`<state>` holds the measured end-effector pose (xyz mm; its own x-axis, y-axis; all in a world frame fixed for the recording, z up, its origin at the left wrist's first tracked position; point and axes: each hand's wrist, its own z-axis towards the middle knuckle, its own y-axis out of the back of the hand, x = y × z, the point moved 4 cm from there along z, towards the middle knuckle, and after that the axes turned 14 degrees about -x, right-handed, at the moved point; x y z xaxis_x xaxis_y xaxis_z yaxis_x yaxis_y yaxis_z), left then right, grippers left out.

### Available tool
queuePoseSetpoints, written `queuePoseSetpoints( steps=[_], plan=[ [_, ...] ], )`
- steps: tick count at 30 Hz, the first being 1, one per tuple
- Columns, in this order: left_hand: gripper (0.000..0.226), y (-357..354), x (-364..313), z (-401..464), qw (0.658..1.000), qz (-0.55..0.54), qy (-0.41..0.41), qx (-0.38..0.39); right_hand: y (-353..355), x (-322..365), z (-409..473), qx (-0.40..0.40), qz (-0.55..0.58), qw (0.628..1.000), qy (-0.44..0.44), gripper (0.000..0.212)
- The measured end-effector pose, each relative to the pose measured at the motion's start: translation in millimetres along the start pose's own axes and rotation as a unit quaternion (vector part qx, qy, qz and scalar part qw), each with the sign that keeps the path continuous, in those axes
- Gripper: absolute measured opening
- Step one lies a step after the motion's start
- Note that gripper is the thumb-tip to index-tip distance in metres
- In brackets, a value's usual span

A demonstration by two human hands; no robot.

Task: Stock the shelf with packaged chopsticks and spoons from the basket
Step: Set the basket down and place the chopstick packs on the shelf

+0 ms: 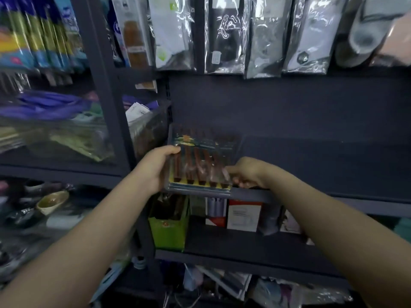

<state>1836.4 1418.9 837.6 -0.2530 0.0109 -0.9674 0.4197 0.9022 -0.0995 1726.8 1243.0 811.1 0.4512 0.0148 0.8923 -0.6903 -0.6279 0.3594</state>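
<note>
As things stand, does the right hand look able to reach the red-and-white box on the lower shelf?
Probably not yet: the right hand is pinching the chopstick pack, and the shelf edge lies between it and the box.

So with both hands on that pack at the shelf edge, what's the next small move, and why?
Probably slide the pack further back onto the shelf, then let go. Its near end sits right at the shelf's front lip, the left hand and right hand grip its two sides, and the shelf behind it looks bare.
</note>
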Motion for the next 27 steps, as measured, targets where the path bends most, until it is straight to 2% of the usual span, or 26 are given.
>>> queuePoseSetpoints(
  steps=[2, 4, 6, 9, 12, 14, 15, 18, 19, 22, 27],
  plan=[
    [0.017, -12, -3, 9, 1.0, 0.001, -0.003, -0.01, 1, 7, 6, -0.004, -0.087, 0.993, 0.077, 0.028],
    [0.017, -22, -5, 20, 1.0, 0.004, -0.006, -0.019, 3, 13, 12, 0.024, -0.031, 0.995, 0.087, 0.042],
    [0.017, -30, -6, 31, 1.0, 0.005, -0.024, -0.011, 9, 12, 16, 0.063, 0.045, 0.996, 0.047, 0.049],
    [0.019, -41, -6, 42, 0.997, 0.006, -0.063, 0.037, 16, 13, 23, 0.08, 0.022, 0.993, 0.082, 0.033],
    [0.033, -45, -7, 52, 0.988, 0.078, -0.133, 0.031, 21, 13, 33, 0.087, 0.136, 0.986, 0.05, 0.012],
    [0.047, -39, -9, 61, 0.959, 0.194, -0.207, -0.009, 26, 14, 39, 0.052, 0.187, 0.979, 0.057, 0.008],
    [0.048, -34, -6, 64, 0.932, 0.274, -0.237, -0.013, 28, 14, 43, 0.026, 0.195, 0.979, 0.06, 0.009],
    [0.048, -18, 19, 71, 0.804, 0.521, -0.284, 0.039, 28, 11, 55, -0.025, 0.174, 0.983, 0.05, 0.018],
    [0.047, -13, 27, 72, 0.781, 0.551, -0.291, 0.05, 24, 10, 58, -0.03, 0.162, 0.985, 0.051, 0.019],
    [0.045, 4, 31, 74, 0.763, 0.558, -0.325, 0.016, 2, 9, 65, -0.037, 0.116, 0.991, 0.056, 0.025],
    [0.051, 44, 25, 65, 0.779, 0.549, -0.3, -0.051, -45, 27, 65, -0.059, 0.023, 0.991, 0.118, 0.042]
  ],
)
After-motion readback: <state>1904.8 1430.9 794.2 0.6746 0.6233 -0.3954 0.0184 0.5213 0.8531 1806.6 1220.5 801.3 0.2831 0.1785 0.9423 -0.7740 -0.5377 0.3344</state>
